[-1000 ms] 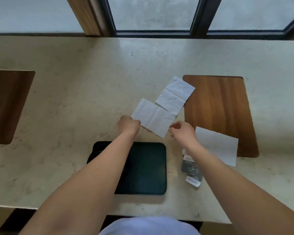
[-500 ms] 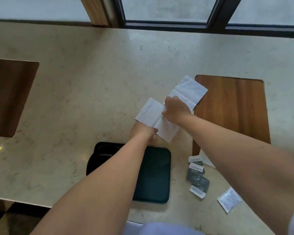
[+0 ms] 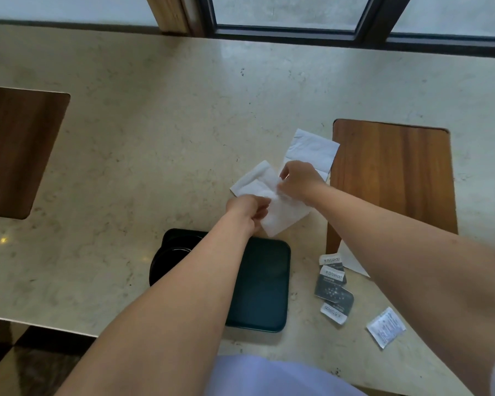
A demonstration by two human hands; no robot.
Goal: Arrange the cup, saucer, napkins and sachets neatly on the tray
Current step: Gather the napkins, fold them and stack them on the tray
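Observation:
A white napkin (image 3: 259, 182) lies on the marble counter just beyond the dark tray (image 3: 262, 284). My left hand (image 3: 247, 208) pinches its near edge and my right hand (image 3: 297, 178) pinches its middle, lifting a fold. A second napkin (image 3: 312, 148) lies behind it, and a third (image 3: 352, 262) shows partly under my right forearm. Dark sachets (image 3: 333, 287) and a white sachet (image 3: 385, 327) lie right of the tray. A dark round dish (image 3: 169, 254) sits on the tray's left part, mostly hidden by my left arm.
A wooden inlay (image 3: 395, 178) sits in the counter at the right, another (image 3: 17, 150) at the left. The window frame (image 3: 297, 32) runs along the far edge. The counter's near edge (image 3: 40, 324) is close to my body.
My right hand moved from the napkin's near corner up onto its middle and now lifts a fold toward my left hand. The camera shifted, bringing the white sachet into view.

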